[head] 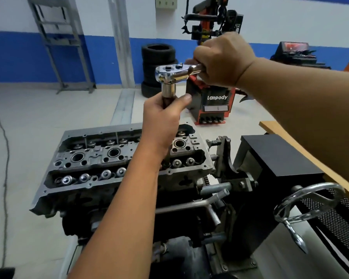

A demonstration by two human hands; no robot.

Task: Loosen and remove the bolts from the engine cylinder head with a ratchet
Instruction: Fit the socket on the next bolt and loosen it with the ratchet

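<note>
above cylinder head (101, 164), both hands hold ratchet (173, 74), seemingly clear.

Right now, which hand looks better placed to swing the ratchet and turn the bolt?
The right hand. It already grips the ratchet by its handle, so it has the leverage. The left hand holds the extension below the head, only steadying it.

The cylinder head (125, 162) sat on a stand, left of a box (278, 158) and handwheel (308, 204). Above the head, the left hand (163, 117) held the socket extension (168, 93) under the ratchet (175, 72), whose handle ran right into the right hand (222, 61). Behind stood tyres (158, 67) with a tyre machine (214, 77) to their right. A ladder (56, 41) leaned at the far left wall.
</note>
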